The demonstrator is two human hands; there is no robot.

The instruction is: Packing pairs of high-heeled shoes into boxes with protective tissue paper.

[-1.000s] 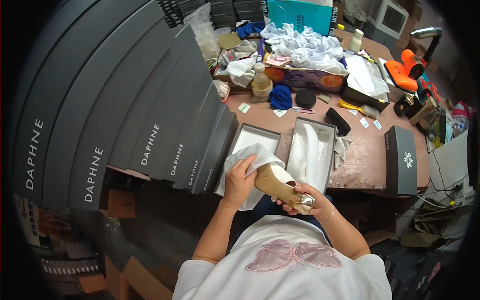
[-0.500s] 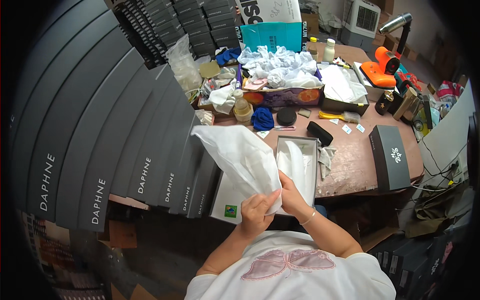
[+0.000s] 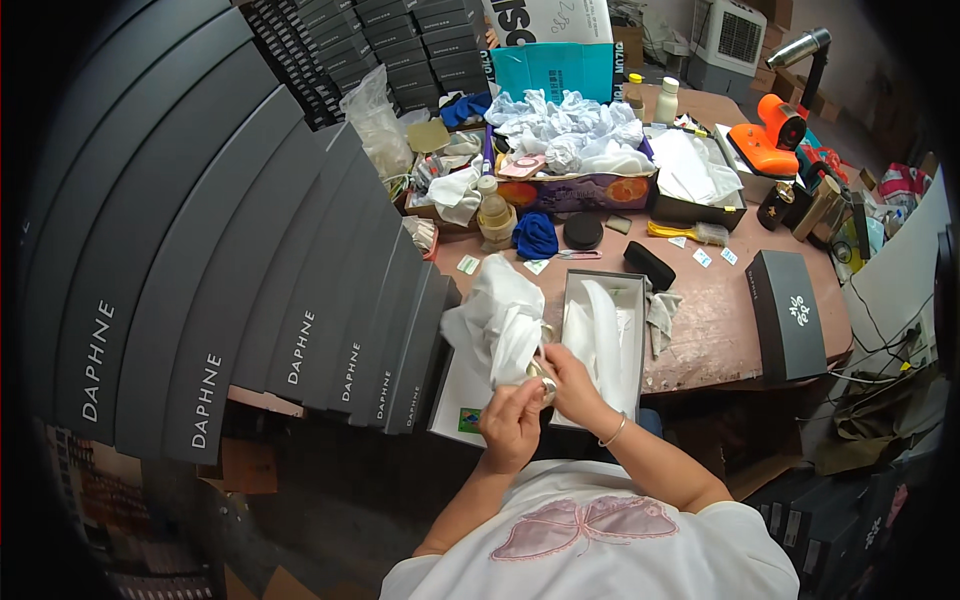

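The white bag [image 3: 505, 322] is bunchier now, and the shiny shoe [image 3: 546, 386] peeks out, left of the gray box [image 3: 634, 335]. The left hand [image 3: 512, 427] pinches the shoe; I can't tell what the right hand [image 3: 580, 389] pinches.

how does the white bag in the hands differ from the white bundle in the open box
The white bag is held up in the hands; the white bundle lies in the open box. The white bag is bunched and creased; the white bundle is longer and smoother. A gold-toned shoe shows at the lower edge of the white bag; none shows at the white bundle. Both are white.
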